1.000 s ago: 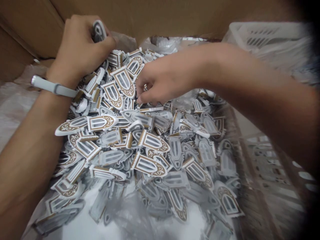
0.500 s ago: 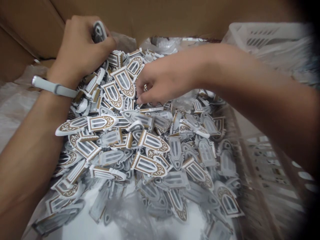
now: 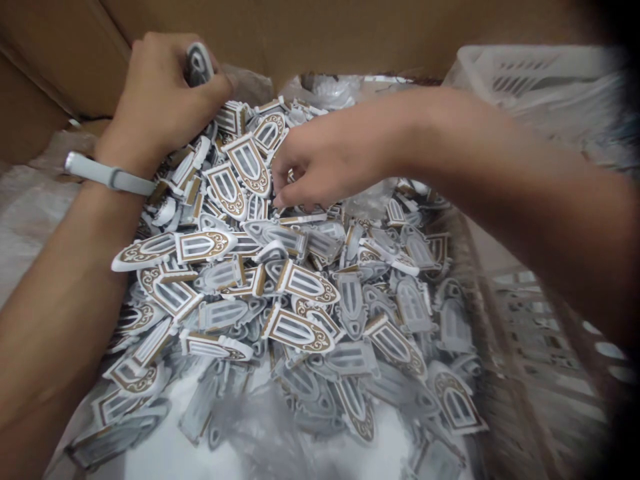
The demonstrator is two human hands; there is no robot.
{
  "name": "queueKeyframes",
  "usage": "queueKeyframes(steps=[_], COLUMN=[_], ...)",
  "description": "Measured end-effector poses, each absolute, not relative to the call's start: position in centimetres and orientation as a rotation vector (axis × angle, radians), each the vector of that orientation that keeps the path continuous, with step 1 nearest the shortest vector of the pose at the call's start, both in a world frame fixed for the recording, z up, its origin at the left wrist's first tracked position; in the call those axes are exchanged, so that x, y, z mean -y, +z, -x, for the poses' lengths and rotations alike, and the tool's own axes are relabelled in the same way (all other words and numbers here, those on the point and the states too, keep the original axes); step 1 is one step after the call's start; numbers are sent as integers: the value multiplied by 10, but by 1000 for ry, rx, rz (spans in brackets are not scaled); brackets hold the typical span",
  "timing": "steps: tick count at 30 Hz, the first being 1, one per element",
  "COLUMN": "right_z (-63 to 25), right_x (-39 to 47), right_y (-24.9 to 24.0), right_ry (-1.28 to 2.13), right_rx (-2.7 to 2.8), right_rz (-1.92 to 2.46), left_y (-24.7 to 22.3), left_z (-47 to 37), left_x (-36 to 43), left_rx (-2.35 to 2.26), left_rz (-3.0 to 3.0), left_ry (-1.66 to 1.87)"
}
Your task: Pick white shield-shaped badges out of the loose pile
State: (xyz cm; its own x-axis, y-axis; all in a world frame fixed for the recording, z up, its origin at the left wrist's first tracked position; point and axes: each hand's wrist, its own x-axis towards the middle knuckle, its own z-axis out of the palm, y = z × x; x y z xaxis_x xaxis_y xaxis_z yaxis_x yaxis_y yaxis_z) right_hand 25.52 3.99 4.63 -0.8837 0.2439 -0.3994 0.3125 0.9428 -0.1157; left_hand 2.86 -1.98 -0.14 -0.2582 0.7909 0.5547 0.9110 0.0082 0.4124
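Observation:
At the back left, my left hand (image 3: pixel 167 93) is closed around an arched window piece (image 3: pixel 199 63), whose grey back shows between thumb and fingers. My right hand (image 3: pixel 325 163) reaches down from the right into the far part of the pile. Its fingers are curled towards the thumb, and what is between them is hidden. Beside its fingertips lies a white arched window piece (image 3: pixel 249 165) with gold scroll trim. Many similar pieces overlap below both hands, some front up, others with their grey backs up, such as a grey-backed piece (image 3: pixel 351 303).
Brown cardboard walls (image 3: pixel 350 37) rise behind the pile. A white slotted basket (image 3: pixel 525 67) stands at the back right, with clear plastic over its front. More clear plastic (image 3: pixel 25 213) lies at the left, and a plastic bag (image 3: pixel 265 427) covers the pile's near edge.

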Motion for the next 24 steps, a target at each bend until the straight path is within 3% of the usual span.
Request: queueKeyframes(steps=[24], right_z=[-256], right_x=[-39], right_y=[47], right_ry=[-239], right_rx=[-2741], right_rz=[-393], left_y=[-3], left_z=[-28], left_x=[18], left_rx=[2090], left_rz=[1791], left_ry=[-1100])
